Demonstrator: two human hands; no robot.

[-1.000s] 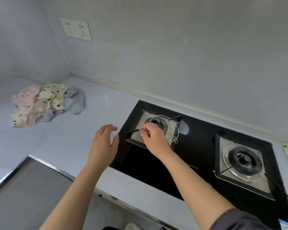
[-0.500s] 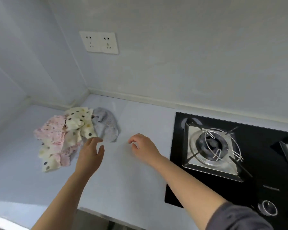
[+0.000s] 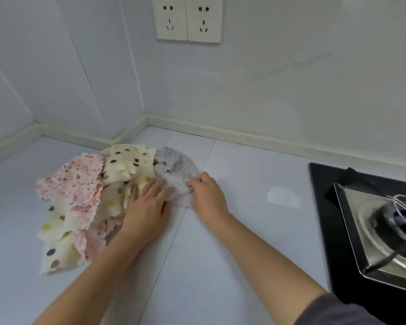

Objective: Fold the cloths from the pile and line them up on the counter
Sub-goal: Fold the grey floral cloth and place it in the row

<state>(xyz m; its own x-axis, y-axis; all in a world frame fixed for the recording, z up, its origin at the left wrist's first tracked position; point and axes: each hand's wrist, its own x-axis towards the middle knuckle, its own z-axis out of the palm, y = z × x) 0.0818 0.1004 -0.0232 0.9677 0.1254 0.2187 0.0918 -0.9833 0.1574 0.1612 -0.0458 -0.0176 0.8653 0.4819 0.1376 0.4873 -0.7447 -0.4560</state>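
Pale grey tabletop: wide stretch lies between pile and black glass gas hob at right edge. Walls meet in corner just behind pile. Crumpled pile of dotted cream and pink cloths near corner, grey speckled cloth at its right side. Left hand flat, fingers straight, resting on pile and grey cloth's edge. Right hand curled, pinching grey cloth's right edge.

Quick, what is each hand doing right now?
Left hand: open, flat fingers resting on the pile of crumpled patterned cloths.
Right hand: closed, pinching the edge of the grey speckled cloth.
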